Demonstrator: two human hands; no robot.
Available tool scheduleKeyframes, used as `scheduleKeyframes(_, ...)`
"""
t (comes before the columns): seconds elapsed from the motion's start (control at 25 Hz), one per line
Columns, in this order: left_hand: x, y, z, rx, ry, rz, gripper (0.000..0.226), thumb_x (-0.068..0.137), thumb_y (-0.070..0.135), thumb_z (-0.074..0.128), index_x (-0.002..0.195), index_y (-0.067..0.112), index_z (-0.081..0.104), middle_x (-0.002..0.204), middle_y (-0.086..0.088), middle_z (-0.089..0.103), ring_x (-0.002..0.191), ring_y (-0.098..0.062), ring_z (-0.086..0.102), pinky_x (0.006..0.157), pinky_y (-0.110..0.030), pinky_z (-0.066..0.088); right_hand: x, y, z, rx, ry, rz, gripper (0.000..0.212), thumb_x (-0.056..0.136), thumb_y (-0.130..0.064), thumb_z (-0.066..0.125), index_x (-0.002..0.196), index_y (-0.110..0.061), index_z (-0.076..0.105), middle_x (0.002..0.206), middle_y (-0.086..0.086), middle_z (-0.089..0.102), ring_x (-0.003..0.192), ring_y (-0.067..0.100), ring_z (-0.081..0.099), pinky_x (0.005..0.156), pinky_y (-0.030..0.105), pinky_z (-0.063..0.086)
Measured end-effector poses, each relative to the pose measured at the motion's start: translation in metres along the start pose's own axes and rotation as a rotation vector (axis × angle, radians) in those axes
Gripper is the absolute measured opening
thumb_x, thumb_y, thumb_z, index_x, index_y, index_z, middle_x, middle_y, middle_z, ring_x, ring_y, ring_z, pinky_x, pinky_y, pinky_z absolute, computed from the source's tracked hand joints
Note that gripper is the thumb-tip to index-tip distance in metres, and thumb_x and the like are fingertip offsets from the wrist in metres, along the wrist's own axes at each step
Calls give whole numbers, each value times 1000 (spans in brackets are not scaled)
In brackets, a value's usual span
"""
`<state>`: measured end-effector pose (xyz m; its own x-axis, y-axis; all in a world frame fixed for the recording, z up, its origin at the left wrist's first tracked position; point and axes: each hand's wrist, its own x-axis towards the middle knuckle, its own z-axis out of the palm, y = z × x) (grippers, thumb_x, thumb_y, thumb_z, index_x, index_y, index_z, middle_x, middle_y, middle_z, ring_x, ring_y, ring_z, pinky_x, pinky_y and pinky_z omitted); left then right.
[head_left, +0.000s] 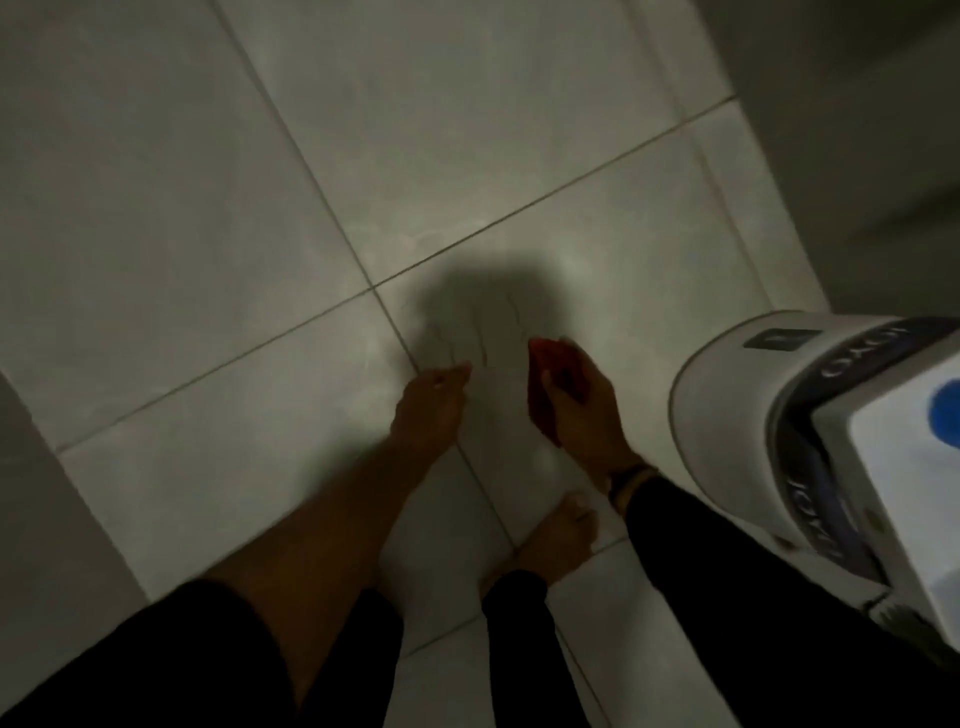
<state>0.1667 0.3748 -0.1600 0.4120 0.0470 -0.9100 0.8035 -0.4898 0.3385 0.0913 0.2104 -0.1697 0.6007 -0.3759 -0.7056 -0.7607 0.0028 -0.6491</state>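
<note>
Left hand: bare forearm, fingers drawn together above glossy grey floor tiles; whether it grips anything cannot be told.
Red object: flat, smooth, gripped in the curled fingers of the right hand.
Wristband: dark, striped.
White appliance, right of that hand: rounded plastic, dark band, pale lettering too blurred to read.

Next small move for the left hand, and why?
Probably ease the left hand forward to the thin dark lines on the floor tile just beyond its fingertips, which point at them; the right hand grips a red object.
</note>
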Motion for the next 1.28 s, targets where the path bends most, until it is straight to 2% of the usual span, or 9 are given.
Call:
scheduleKeyframes(0.12,94,-64,-34,398,262,169,66,101,59,55,157,25,50,160,-9,56,148,-35,52,120,-46,40,78,19,35,-226,19,-112,60,107,6,54,163,0,37,160,17,56,151,32,53,132,51,37)
scheduleKeyframes(0.28,206,-129,-73,799,609,408,76,105,59,36,172,23,28,180,-15,24,168,-36,20,132,-63,8,171,30,97,-710,89,-438,77,97,-4,53,169,-13,30,174,11,37,166,36,24,136,55,23)
scheduleKeyframes(0.44,259,-182,-90,911,762,650,73,107,57,34,174,30,22,182,-16,16,169,-39,15,130,-67,6,201,55,150,-1022,46,-630,88,93,-24,56,172,-12,18,181,13,17,168,40,9,135,61,10)
scheduleKeyframes(0.64,275,-192,-90,881,841,742,73,106,56,37,174,35,18,183,-13,13,169,-37,14,130,-67,7,242,30,221,-1079,224,-835,89,93,-34,59,171,-10,22,180,18,20,167,44,14,133,70,12)
scheduleKeyframes(0.8,271,-192,-92,858,828,751,73,106,53,39,173,33,22,183,-14,15,169,-38,15,130,-68,9,179,96,221,-1180,-74,-1054,74,103,-39,59,168,-12,35,176,14,31,165,43,23,133,57,9)
scheduleKeyframes(0.92,272,-195,-92,863,825,733,73,105,53,38,174,33,20,183,-14,13,169,-38,14,130,-68,8,177,113,169,-1277,-92,-1003,79,102,-50,51,169,-14,30,177,13,29,165,39,23,133,57,16)
scheduleKeyframes(1.08,278,-196,-90,863,829,744,74,106,55,34,174,35,15,184,-12,10,169,-38,12,129,-68,6,207,83,211,-1128,143,-869,91,88,-41,59,169,-15,27,178,13,23,166,40,18,133,61,17)
scheduleKeyframes(1.2,279,-199,-92,857,832,755,74,106,56,32,175,36,11,184,-11,9,169,-37,11,130,-67,5,156,142,201,-1172,-123,-1026,75,102,-42,56,169,-19,30,178,11,26,165,39,19,134,60,15)
scheduleKeyframes(1.28,280,-200,-91,852,828,751,76,106,55,34,174,38,7,185,-9,4,171,-33,4,130,-65,1,127,170,145,-1293,-254,-1017,73,103,-46,52,167,-20,29,176,10,27,164,38,22,129,65,26)
